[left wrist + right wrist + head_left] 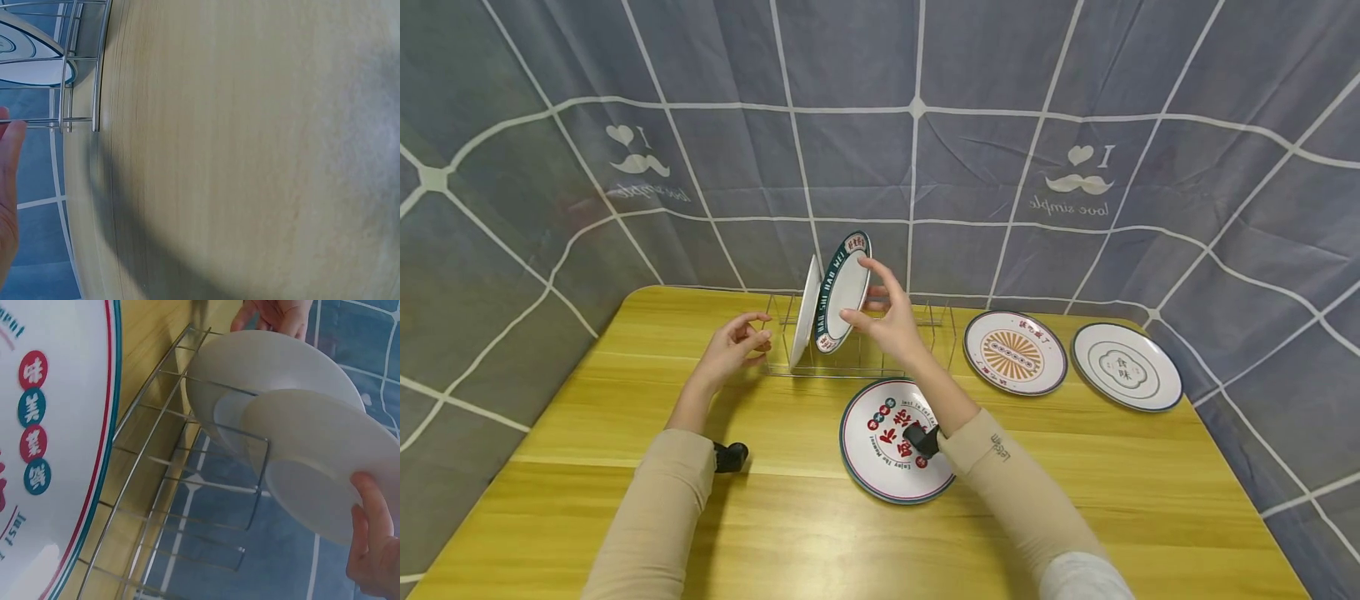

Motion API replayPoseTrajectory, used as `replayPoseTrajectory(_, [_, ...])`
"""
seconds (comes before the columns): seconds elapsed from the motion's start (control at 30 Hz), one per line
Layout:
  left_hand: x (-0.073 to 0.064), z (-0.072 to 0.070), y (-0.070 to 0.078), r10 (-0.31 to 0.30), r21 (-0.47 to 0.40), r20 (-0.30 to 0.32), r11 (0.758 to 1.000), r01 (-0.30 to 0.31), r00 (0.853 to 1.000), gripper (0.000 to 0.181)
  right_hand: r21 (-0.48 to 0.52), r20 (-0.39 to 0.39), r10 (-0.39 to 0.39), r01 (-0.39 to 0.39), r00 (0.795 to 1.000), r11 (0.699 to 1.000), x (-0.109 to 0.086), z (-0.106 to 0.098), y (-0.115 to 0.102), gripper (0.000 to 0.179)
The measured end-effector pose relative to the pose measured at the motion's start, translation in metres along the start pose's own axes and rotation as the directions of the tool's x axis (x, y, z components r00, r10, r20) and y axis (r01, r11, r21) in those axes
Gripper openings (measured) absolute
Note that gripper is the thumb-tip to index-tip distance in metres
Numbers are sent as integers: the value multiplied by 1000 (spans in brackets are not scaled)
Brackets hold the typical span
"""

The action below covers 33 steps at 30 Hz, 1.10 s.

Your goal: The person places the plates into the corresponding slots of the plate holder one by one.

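My right hand [891, 321] pinches a white plate with a green lettered rim [844, 292], the thumb on its face and fingers round its edge. This plate is tilted over the wire dish rack [887, 372], its lower edge among the wires. Just left of it, a white plate [806, 312] stands upright in the rack. At the rack's left end, my left hand [733, 346] has loosely bent fingers right by the end wire. In the right wrist view, both plates' pale undersides show, the held plate [312, 425] partly overlapping the standing one.
In front of the rack lies a stack of plates with red characters [887, 479], partly hidden by my right arm. To the right lie an orange sunburst plate [1015, 354] and a grey-patterned plate [1127, 367]. A gridded curtain [970, 175] hangs behind the wooden table [790, 533].
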<state>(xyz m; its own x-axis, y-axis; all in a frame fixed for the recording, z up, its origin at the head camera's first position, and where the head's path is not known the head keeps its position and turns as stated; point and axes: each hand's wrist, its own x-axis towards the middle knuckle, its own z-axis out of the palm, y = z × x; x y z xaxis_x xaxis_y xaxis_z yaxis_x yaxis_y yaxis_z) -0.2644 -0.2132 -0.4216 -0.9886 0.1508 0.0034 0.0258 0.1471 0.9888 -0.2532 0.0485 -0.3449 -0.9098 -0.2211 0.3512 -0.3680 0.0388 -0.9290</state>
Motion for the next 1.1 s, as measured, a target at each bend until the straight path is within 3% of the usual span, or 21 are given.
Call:
replayPoseTrajectory(0.2, [1, -1, -1, -7, 5, 2, 1000, 7, 1000, 27, -118, -9, -41, 40, 999, 992, 3, 12, 4, 70])
replayPoseTrajectory(0.4, [1, -1, 0, -23, 13, 8, 1000, 22, 1000, 42, -125, -14, -3, 1, 1000, 992, 1, 27, 8, 70])
replayPoseTrajectory(0.6, [2, -1, -1, -17, 14, 13, 1000, 16, 1000, 47, -237, -21, -11, 6, 1000, 972, -3, 36, 17, 69])
replayPoseTrajectory(0.87, [2, -2, -1, -9, -5, 9, 1000, 9, 1000, 41, -216, -40, 29, -37, 999, 976, -4, 44, 27, 69])
replayPoseTrajectory(1.1, [2, -2, 0, -22, 4, 19, 1000, 22, 1000, 48, -234, -39, 87, -94, 995, 968, -4, 46, 32, 68])
